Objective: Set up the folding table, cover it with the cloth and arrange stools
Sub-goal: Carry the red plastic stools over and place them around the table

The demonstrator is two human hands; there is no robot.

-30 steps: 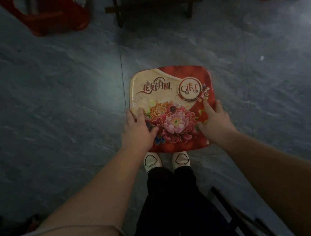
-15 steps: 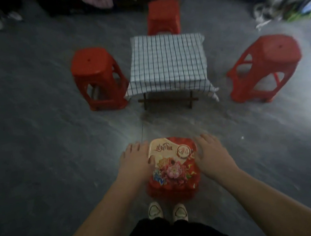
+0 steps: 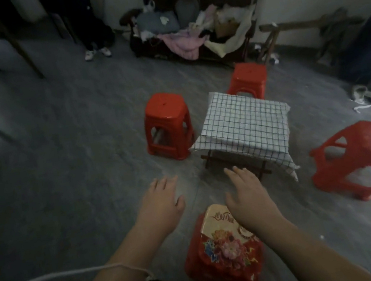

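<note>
The small folding table [image 3: 236, 165] stands on the grey floor under a blue-checked white cloth [image 3: 244, 124]. Red plastic stools stand around it: one on its left [image 3: 167, 125], one behind it [image 3: 248, 79], one tilted on its right [image 3: 360, 158]. A fourth red stool [image 3: 224, 262] with a flowered gift-print top stands right in front of me. My left hand [image 3: 162, 204] hovers flat above the floor to the left of that stool, fingers straight. My right hand [image 3: 247, 193] hovers over its far edge, fingers spread. Neither hand holds anything.
A dark bench piled with clothes [image 3: 189, 29] stands against the back wall. A person's legs in white shoes [image 3: 96, 52] are at the back left. Dark furniture legs [image 3: 22, 51] run along the left. Clutter and a dark box [image 3: 369, 57] lie at the right.
My hands have come off the flowered stool and now hover above it, spread. My view has risen and swung, so the table and the other stools lie further off to the right.
</note>
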